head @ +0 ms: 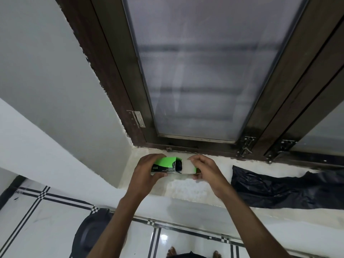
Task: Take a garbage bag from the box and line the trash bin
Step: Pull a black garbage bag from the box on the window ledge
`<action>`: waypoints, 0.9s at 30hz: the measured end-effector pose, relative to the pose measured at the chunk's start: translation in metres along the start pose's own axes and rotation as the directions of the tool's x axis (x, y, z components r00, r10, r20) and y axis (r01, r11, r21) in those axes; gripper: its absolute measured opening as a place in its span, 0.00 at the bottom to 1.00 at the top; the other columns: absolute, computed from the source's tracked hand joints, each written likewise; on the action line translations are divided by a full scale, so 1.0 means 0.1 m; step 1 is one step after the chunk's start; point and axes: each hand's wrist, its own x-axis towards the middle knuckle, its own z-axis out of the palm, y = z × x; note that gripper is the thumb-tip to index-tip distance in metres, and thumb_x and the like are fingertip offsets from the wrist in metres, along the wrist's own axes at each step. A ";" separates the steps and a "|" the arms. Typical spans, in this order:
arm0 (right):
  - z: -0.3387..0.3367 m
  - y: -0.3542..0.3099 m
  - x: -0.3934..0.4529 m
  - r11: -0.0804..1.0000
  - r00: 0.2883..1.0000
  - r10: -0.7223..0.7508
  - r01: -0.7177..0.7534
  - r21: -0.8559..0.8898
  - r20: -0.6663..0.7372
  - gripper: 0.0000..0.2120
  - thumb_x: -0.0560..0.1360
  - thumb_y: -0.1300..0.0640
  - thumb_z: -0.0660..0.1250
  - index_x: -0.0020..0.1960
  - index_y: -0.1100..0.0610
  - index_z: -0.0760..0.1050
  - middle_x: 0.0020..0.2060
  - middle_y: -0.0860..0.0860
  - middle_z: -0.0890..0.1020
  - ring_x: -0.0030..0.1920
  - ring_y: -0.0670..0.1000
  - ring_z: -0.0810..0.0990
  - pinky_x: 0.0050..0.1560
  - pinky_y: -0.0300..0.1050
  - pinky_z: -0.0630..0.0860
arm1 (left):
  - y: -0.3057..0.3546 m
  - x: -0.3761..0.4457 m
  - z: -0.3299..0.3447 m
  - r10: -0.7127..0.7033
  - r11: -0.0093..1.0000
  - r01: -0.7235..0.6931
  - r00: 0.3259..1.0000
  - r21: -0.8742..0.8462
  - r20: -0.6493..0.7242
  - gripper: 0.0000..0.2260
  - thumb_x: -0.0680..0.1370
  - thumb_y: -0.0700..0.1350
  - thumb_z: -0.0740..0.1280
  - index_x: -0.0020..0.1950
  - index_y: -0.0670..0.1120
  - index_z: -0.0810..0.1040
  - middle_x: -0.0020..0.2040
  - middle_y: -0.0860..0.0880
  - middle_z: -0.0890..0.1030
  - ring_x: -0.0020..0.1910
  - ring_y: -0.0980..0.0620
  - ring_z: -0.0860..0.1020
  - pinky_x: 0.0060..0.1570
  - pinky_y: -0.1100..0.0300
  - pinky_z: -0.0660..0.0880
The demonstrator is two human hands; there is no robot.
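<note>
We stand at a white window sill (186,190) whose front edge runs from nine o'clock toward four o'clock, with the dark wooden window frame (115,86) closing off its back edge and a white wall (46,71) boxing in the sill's left end. Bare sill lies between the hands and a black garbage bag (279,189) spread flat at three o'clock, well apart from the box. Below the sill's edge, at seven o'clock, a dark round trash bin (89,233) sits on the tiled floor (37,220), partly hidden by our left forearm. Our left hand (147,172) grips the green garbage bag box (165,164) at the sill's left end, fingers curled over its top and thumb under its near side. Our right hand (206,170) pinches the box's open white flap (188,168) at its right end, where a black roll (179,165) shows in the opening.
</note>
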 end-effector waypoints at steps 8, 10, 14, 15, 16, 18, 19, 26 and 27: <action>0.02 0.04 -0.03 0.986 0.988 -0.145 0.140 0.086 0.053 0.06 0.77 0.66 0.69 0.53 0.62 0.82 0.45 0.54 0.83 0.41 0.49 0.82 0.50 0.47 0.83 | -0.02 0.00 0.04 0.052 0.995 -0.052 0.999 0.090 -0.004 0.25 0.67 0.45 0.80 0.63 0.50 0.79 0.60 0.51 0.81 0.59 0.48 0.76 0.57 0.58 0.71; 0.06 0.04 -0.02 0.985 0.987 -0.157 0.153 0.082 0.035 0.07 0.75 0.66 0.72 0.53 0.62 0.82 0.47 0.56 0.83 0.43 0.50 0.83 0.48 0.45 0.82 | 0.00 0.01 0.06 0.081 0.990 -0.080 0.997 0.116 0.002 0.26 0.66 0.45 0.80 0.62 0.50 0.79 0.60 0.51 0.81 0.58 0.47 0.76 0.57 0.55 0.73; 0.19 0.05 0.00 0.991 0.992 -0.126 0.124 0.049 0.024 0.18 0.72 0.67 0.75 0.60 0.61 0.75 0.44 0.57 0.80 0.42 0.50 0.83 0.47 0.49 0.84 | 0.01 0.02 0.10 0.108 0.982 -0.109 0.994 0.151 0.009 0.26 0.65 0.45 0.81 0.61 0.50 0.79 0.58 0.50 0.82 0.57 0.47 0.77 0.56 0.51 0.75; 0.22 0.06 0.02 0.993 0.994 -0.112 0.112 0.049 0.008 0.19 0.71 0.68 0.75 0.59 0.62 0.74 0.43 0.57 0.81 0.41 0.50 0.83 0.47 0.50 0.84 | 0.01 0.01 0.11 0.107 0.983 -0.107 0.994 0.152 0.008 0.26 0.65 0.45 0.81 0.61 0.49 0.79 0.58 0.50 0.82 0.57 0.47 0.77 0.56 0.51 0.75; 0.25 0.08 0.03 0.992 0.994 -0.106 0.107 0.068 -0.004 0.17 0.71 0.70 0.75 0.57 0.63 0.74 0.42 0.58 0.81 0.40 0.51 0.83 0.48 0.51 0.84 | 0.00 0.01 0.11 0.103 0.984 -0.103 0.995 0.146 0.004 0.26 0.64 0.45 0.81 0.61 0.49 0.80 0.58 0.50 0.82 0.56 0.46 0.78 0.56 0.51 0.75; 0.26 0.12 0.04 0.983 0.994 -0.108 0.108 0.147 -0.004 0.12 0.72 0.72 0.73 0.53 0.62 0.75 0.41 0.59 0.81 0.41 0.53 0.82 0.45 0.47 0.83 | -0.02 0.00 0.12 0.093 0.987 -0.092 0.996 0.132 0.000 0.26 0.64 0.45 0.81 0.61 0.48 0.80 0.58 0.49 0.83 0.56 0.46 0.78 0.56 0.52 0.75; 0.25 0.13 0.05 0.979 0.994 -0.109 0.107 0.173 0.001 0.11 0.73 0.73 0.71 0.51 0.62 0.76 0.41 0.59 0.81 0.41 0.53 0.82 0.43 0.45 0.83 | -0.03 0.00 0.11 0.090 0.987 -0.090 0.996 0.133 0.006 0.26 0.64 0.45 0.81 0.61 0.48 0.80 0.58 0.49 0.83 0.57 0.46 0.78 0.56 0.53 0.74; 0.40 0.19 0.11 0.988 0.984 -0.145 0.139 -0.067 -0.098 0.17 0.69 0.76 0.67 0.49 0.57 0.74 0.38 0.52 0.74 0.38 0.47 0.72 0.36 0.35 0.74 | -0.03 0.01 0.16 0.063 0.979 -0.069 0.997 0.191 0.037 0.27 0.63 0.45 0.81 0.61 0.49 0.80 0.58 0.49 0.83 0.58 0.46 0.78 0.60 0.47 0.75; 0.41 0.19 0.12 0.989 0.988 -0.130 0.124 -0.085 -0.079 0.18 0.69 0.76 0.67 0.51 0.57 0.74 0.38 0.52 0.75 0.38 0.47 0.73 0.36 0.35 0.74 | -0.03 0.01 0.16 0.055 0.971 -0.062 0.998 0.230 0.037 0.27 0.63 0.45 0.81 0.61 0.50 0.80 0.58 0.50 0.83 0.58 0.45 0.79 0.63 0.43 0.73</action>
